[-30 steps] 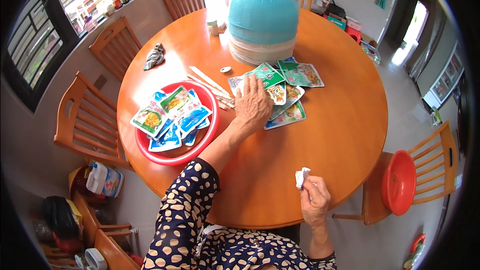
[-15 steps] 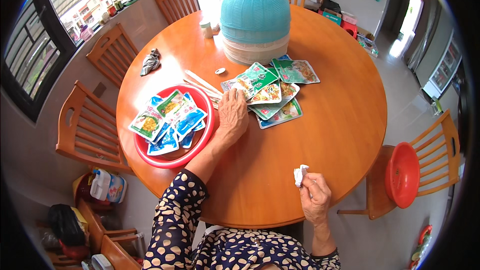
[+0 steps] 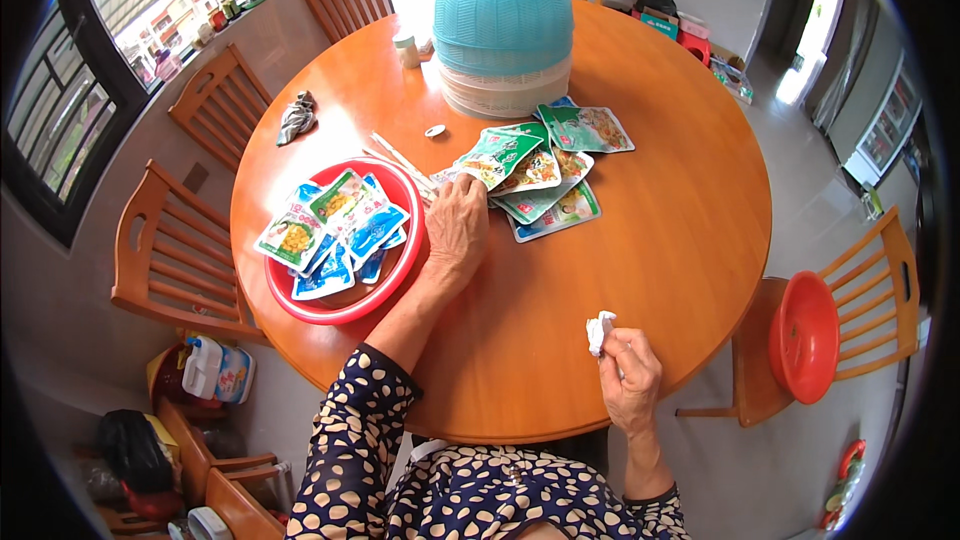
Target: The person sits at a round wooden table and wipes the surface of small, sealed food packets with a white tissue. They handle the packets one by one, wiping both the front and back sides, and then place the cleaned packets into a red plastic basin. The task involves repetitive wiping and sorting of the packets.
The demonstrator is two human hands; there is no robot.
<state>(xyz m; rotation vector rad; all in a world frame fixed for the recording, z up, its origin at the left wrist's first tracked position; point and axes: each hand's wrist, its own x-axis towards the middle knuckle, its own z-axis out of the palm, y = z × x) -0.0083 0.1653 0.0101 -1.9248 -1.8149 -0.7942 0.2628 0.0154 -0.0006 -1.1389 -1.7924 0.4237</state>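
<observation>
My left hand [image 3: 459, 228] pinches the near-left edge of a green food packet [image 3: 505, 154], which bends upward a little at the top of a loose pile. Under and beside it lie more green-and-white packets, one near the front [image 3: 562, 214] and another at the pile's right [image 3: 590, 129]. My right hand [image 3: 630, 376], over the near right of the table, holds a crumpled white tissue [image 3: 600, 332] between thumb and fingers. Left of my left forearm stands a red basin [image 3: 345, 315] with several blue, white and green packets [image 3: 346, 196] in it.
The round wooden table [image 3: 680, 230] carries a blue mesh food cover [image 3: 503, 25], a small jar [image 3: 406, 50], a small round lid [image 3: 434, 131], chopsticks [image 3: 398, 154] and a dark crumpled bag [image 3: 297, 118]. Wooden chairs [image 3: 185, 240] surround it; one at right holds a red basin [image 3: 806, 338].
My left fingers have closed on the top green packet, and its edge now lifts and curls. My right hand stays near the same spot with the tissue. The view has shifted slightly.
</observation>
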